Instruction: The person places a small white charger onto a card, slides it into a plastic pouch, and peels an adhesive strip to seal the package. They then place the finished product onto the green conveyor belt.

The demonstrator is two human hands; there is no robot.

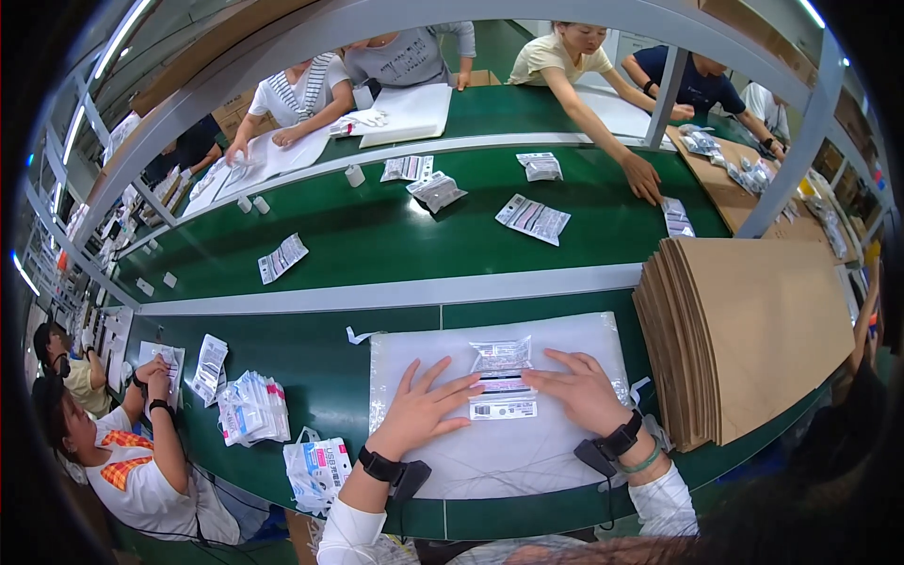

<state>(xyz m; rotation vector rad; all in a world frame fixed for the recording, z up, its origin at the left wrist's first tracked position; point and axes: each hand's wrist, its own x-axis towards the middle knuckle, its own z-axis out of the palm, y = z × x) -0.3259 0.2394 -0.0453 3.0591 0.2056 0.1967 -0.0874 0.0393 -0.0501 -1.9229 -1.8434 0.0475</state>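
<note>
Left hand [424, 400] and right hand [584, 386] both palm-down over the white padded work mat [565, 466]; flat, clear-plastic packet with a white, pink-striped printed card [507, 384] lies on the mat between them, clear end pointing away from the wearer; left fingers spread wide, some tips on the packet's left edge; right fingers extended, tips on its right edge, thumb position can't tell; neither hand is gripping it.

Black wrist straps [379, 464] on both wrists; mat sits on a dark green tabletop [254, 334]; tall stack of brown cardboard sheets [763, 330] just right of the mat; left of it, a bundle of white plastic-wrapped packs [252, 410] and, nearer the wearer, a white printed plastic packet [318, 471].

Beyond the pale grey rail [405, 293], a green conveyor surface [377, 245] carries scattered silver-and-white packets [534, 219]; across it, a co-worker's hand [642, 179] reaches down beside a small silver packet [677, 218] at the right.
</note>
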